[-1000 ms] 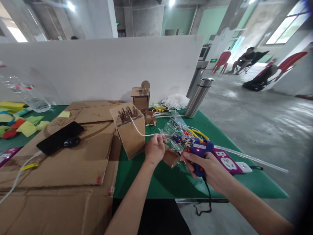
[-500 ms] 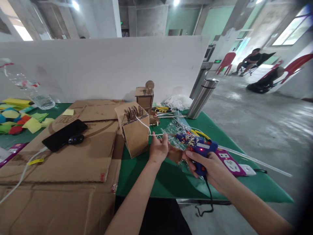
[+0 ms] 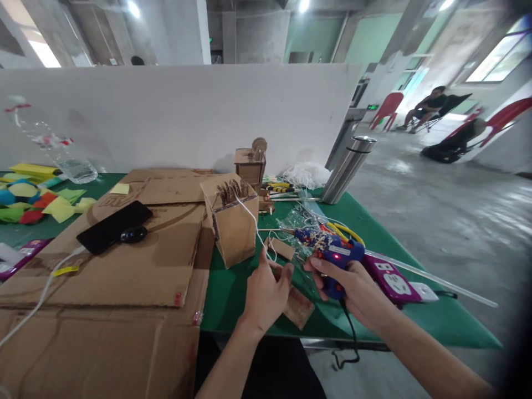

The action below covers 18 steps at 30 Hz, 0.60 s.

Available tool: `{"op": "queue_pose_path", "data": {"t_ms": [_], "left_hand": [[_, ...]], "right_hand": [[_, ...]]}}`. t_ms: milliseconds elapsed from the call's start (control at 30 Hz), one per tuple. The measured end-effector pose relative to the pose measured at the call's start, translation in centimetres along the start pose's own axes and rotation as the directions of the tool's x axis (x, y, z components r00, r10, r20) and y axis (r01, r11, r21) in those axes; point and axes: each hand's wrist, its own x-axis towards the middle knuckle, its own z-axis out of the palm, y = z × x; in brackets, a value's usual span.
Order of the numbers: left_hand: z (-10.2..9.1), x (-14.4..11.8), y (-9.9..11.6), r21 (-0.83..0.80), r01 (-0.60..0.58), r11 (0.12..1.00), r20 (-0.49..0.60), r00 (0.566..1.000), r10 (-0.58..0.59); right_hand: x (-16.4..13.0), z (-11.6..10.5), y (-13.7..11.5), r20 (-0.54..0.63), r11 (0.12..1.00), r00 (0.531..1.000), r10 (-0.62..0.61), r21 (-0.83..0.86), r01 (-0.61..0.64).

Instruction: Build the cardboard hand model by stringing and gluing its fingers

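My left hand (image 3: 266,291) pinches a white string (image 3: 251,224) that runs up to the top of an open cardboard box (image 3: 233,224) with small wooden pieces in it. A brown cardboard scrap (image 3: 300,308) lies by the fingers of that hand, and a smaller scrap (image 3: 282,247) lies just beyond. My right hand (image 3: 356,285) grips a blue hot glue gun (image 3: 332,252) with a red light on. Its nozzle points left toward the string and the scraps. Its black cord hangs off the table edge.
Flat cardboard sheets (image 3: 137,260) cover the green table (image 3: 374,324) at the left, with a black phone (image 3: 111,226) on them. Also here are a steel flask (image 3: 348,169), a purple power strip (image 3: 393,282), a cardboard tower (image 3: 250,166), coloured paper (image 3: 41,202), a plastic bottle (image 3: 54,152) and a seated person (image 3: 430,102) far right.
My left hand has dropped toward me from beside the glue gun nozzle, drawing the string down with it. The brown scrap now lies lower by that hand. The glue gun stays put.
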Motion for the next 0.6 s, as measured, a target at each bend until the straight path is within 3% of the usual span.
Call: {"op": "queue_pose_path", "data": {"t_ms": [200, 333, 600], "left_hand": [[-0.4, -0.9, -0.5, -0.031, 0.022, 0.999, 0.035, 0.999, -0.021], [-0.3, 0.0, -0.6, -0.031, 0.014, 0.999, 0.022, 1.000, -0.013], [-0.1, 2.4, -0.5, -0.020, 0.013, 1.000, -0.025, 1.000, -0.014]], "right_hand": [[3.3, 0.9, -0.6, -0.083, 0.994, 0.997, 0.001, 0.109, 0.008], [6.6, 2.0, -1.2, -0.013, 0.979, 0.993, 0.114, 0.171, -0.110], [11.8, 3.0, -0.7, 0.074, 0.993, 0.996, 0.056, 0.104, -0.064]]}}
